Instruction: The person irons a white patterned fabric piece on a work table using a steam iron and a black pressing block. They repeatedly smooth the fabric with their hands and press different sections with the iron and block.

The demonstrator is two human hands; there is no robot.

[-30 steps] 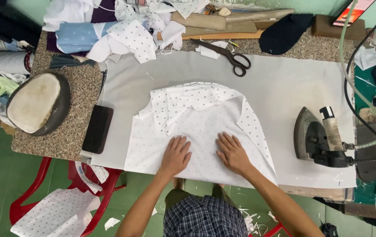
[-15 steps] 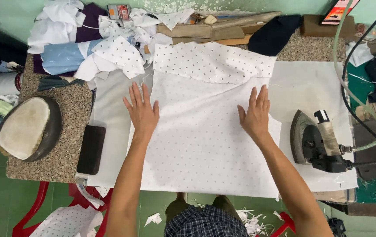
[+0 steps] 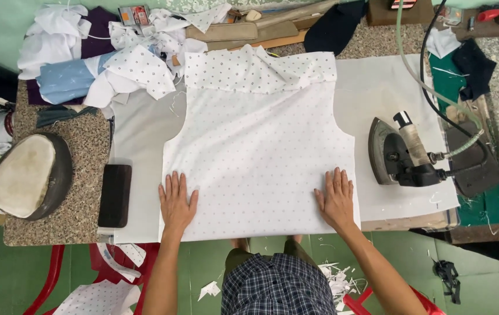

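1. One oval pressing cushion point(image 3: 28, 175) in a dark rim sits at the far left on the speckled counter point(image 3: 80, 198), off the ironing surface and out of the way.
2. One dark rectangular block point(image 3: 114, 195) lies just beside it, at the left edge of the grey pressing pad point(image 3: 144, 134), near the left hand.
3. One heap of fabric scraps point(image 3: 104, 52), white, pale blue and dotted, is piled at the back left, apart from the working area.
4. The left hand point(image 3: 177, 203) lies palm down on the lower left corner of the white dotted fabric panel point(image 3: 258, 151), fingers straight and slightly spread, gripping nothing; it looks placed to pin the cloth flat.
5. The panel, one piece, is spread smooth across the middle of the pad, its far edge folded and rumpled at the back, its near edge at the table's front.
6. The right hand point(image 3: 336, 199) mirrors the other at the lower right corner, open and flat, fingers together, holding nothing, seemingly keeping the cloth taut between the two hands.
7. One steam iron point(image 3: 398, 154) stands on the pad just right of the panel, near that hand, its hose and cord trailing away to the back right.
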